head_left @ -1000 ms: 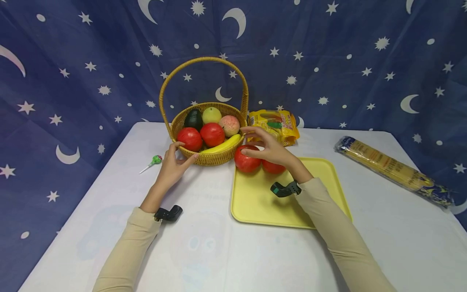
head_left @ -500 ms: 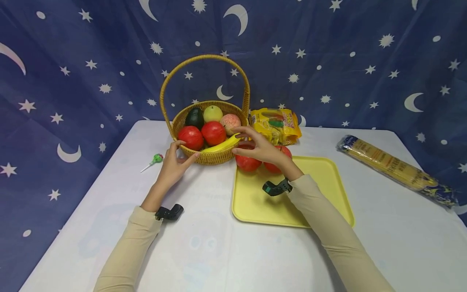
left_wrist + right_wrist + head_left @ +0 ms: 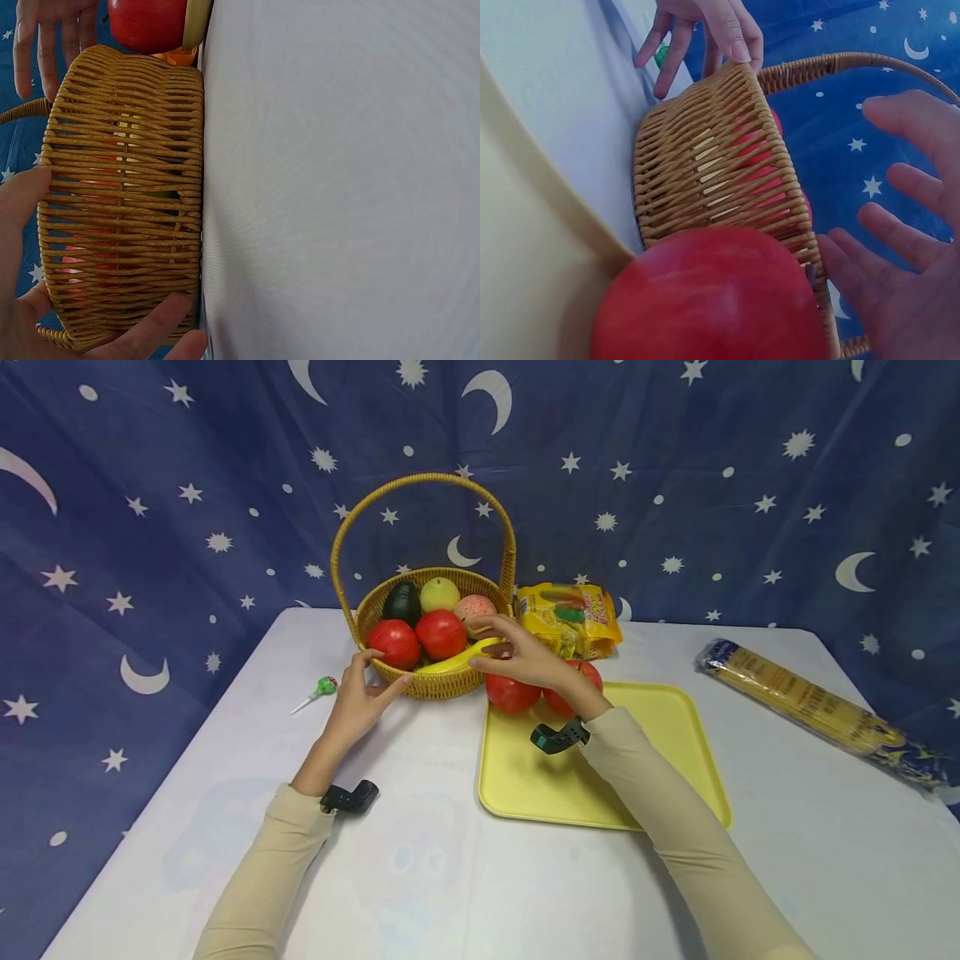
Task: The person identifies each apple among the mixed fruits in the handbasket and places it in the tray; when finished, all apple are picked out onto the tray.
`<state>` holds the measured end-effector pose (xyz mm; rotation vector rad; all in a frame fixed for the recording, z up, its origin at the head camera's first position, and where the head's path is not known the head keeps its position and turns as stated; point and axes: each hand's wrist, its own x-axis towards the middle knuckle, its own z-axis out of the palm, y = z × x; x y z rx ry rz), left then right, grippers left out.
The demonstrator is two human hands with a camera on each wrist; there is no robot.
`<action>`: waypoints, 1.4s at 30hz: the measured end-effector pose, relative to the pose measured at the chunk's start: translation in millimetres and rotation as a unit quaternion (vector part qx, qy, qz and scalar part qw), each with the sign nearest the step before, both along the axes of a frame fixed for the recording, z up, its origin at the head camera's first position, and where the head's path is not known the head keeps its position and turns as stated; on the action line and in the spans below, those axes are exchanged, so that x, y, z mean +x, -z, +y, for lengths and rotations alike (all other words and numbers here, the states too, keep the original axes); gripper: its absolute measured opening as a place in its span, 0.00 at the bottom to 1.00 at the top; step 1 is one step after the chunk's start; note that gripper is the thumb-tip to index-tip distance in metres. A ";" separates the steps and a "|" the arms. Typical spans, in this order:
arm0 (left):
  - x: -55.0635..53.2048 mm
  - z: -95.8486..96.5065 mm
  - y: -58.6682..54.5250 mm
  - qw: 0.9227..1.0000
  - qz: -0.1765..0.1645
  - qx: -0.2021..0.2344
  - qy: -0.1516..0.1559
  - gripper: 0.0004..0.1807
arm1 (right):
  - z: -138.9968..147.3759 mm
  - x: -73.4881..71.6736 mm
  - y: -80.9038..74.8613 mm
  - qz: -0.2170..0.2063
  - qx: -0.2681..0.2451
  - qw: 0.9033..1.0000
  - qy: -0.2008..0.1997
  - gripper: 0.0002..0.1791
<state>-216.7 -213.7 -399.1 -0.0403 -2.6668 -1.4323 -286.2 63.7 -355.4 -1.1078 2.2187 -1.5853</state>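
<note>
Head view: the left hand (image 3: 355,703) rests, fingers spread, against the basket (image 3: 442,687); the right hand (image 3: 528,660), holding nothing, could roll the nearest red fruit (image 3: 513,695) if lowered carelessly.

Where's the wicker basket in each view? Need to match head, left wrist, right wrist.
Head: wicker basket just left of centre, mostly upper half.
Left wrist: wicker basket in left half, appearing sideways.
Right wrist: wicker basket mid-picture, partly behind a red fruit.
Shared landmark: left hand, at the basket in all.

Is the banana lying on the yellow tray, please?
No, the head view shows the banana inside the wicker basket, outside the yellow tray.
</note>
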 end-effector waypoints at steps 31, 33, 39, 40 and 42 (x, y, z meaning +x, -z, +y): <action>-2.7 -1.5 1.1 1.000 0.003 0.001 0.002 0.38 | -42.4 -32.9 1.1 0.005 0.044 0.998 0.038 0.27; -2.6 -1.3 0.8 1.000 0.003 0.001 0.002 0.38 | -44.7 -34.1 0.8 0.009 0.045 0.998 0.046 0.27; -3.1 -1.7 1.2 1.000 0.002 -0.002 0.002 0.38 | -49.5 -38.8 1.7 0.017 0.049 0.998 0.040 0.27; -3.0 -1.8 1.2 1.000 0.002 -0.002 0.002 0.38 | -50.2 -39.4 1.9 0.016 0.050 0.998 0.040 0.27; -2.8 -2.3 1.2 1.000 0.000 -0.001 0.003 0.38 | -51.5 -40.8 2.4 0.018 0.062 0.997 0.043 0.28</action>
